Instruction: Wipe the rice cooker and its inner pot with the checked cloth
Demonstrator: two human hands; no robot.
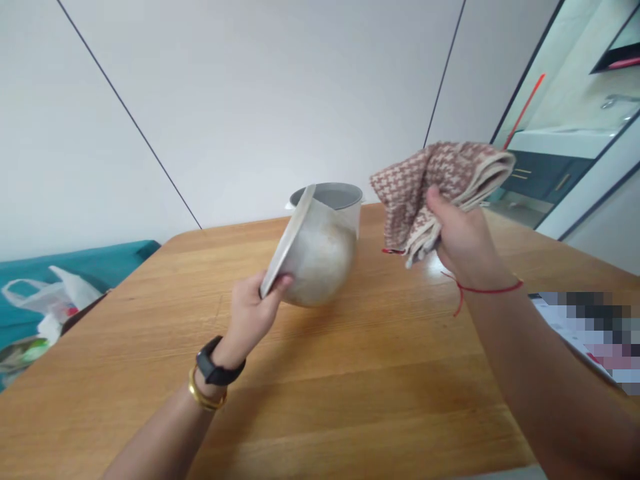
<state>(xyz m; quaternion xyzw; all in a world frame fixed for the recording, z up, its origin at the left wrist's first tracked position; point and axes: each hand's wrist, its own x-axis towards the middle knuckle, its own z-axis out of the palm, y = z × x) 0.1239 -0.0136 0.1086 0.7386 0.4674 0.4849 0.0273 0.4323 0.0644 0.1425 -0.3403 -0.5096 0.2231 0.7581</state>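
Note:
My left hand (257,313) grips the rim of a dull metal bowl (320,257), which is tilted on its side above the table so that its rounded underside faces right. In my right hand (465,240) is a folded brown-and-white checked towel (425,190), raised to the right of the bowl and apart from it. Behind the bowl stands a pot-like container (350,199) with a grey rim, upright on the wooden table (350,393). The bowl hides much of that container's front.
Plastic bags (60,293) lie on a teal sofa (143,253) at the left. A pixelated flat item (590,333) is at the table's right edge. A pale panelled wall (280,87) rises behind the table, and a doorway at right shows a washbasin (560,141).

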